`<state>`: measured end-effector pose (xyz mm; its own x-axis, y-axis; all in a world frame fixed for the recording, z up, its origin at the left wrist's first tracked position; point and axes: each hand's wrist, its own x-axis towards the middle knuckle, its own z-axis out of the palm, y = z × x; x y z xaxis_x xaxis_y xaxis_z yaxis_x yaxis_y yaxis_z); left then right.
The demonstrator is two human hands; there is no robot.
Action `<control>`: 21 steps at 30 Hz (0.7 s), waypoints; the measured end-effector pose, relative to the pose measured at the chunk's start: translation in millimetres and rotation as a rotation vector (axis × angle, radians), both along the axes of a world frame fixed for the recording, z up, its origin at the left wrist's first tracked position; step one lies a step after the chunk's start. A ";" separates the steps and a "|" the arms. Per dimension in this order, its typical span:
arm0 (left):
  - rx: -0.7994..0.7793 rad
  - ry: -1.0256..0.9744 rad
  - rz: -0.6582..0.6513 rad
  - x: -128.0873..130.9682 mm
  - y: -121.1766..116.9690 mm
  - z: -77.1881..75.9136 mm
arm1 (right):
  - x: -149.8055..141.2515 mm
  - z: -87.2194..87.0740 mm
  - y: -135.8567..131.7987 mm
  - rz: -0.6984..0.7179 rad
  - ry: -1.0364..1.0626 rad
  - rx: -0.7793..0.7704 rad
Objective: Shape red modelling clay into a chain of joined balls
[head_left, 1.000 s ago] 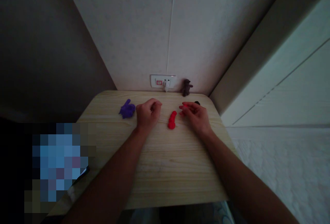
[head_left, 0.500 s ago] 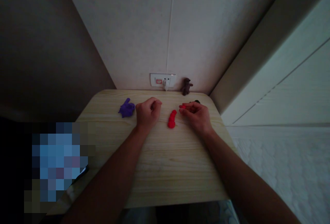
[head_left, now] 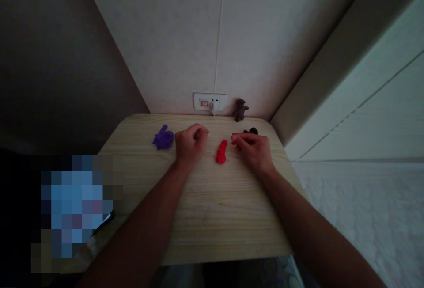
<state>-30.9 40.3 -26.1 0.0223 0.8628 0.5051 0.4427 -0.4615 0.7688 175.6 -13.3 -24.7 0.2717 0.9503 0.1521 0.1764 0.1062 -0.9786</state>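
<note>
A row of joined red modelling clay balls lies on the table between my hands. To its right, my right hand is closed in a pinch, with a small bit of red clay showing at the fingers. My left hand rests in a loose fist on the left side; whatever is inside it, if anything, is hidden. Beside that fist sits a purple clay figure. A dark clay piece lies just behind my right hand, partly covered by it.
A brown bear-like figure stands at the table's back edge against the wall. Near it is a wall socket with a white plug in it. The wooden table has a pale cabinet to its right. A pixelated patch covers the lower left.
My right fingers have shifted slightly around the small red clay bit, which now shows lower and less. The left fist and the red row stay put.
</note>
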 end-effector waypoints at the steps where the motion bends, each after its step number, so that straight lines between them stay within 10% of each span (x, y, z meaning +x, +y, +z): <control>1: -0.003 0.000 0.001 0.0 -0.4 0.3 | -0.1 -0.1 -0.1 -0.008 0.027 -0.010; 21: -0.030 0.004 0.008 -0.1 0.9 -1.1 | 0.4 -1.3 3.6 -0.003 0.125 0.005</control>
<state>-31.0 41.2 -27.2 0.0170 0.8775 0.4793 0.4498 -0.4348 0.7802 176.0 -9.7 -26.0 0.2913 0.9488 0.1218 0.0534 0.1110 -0.9924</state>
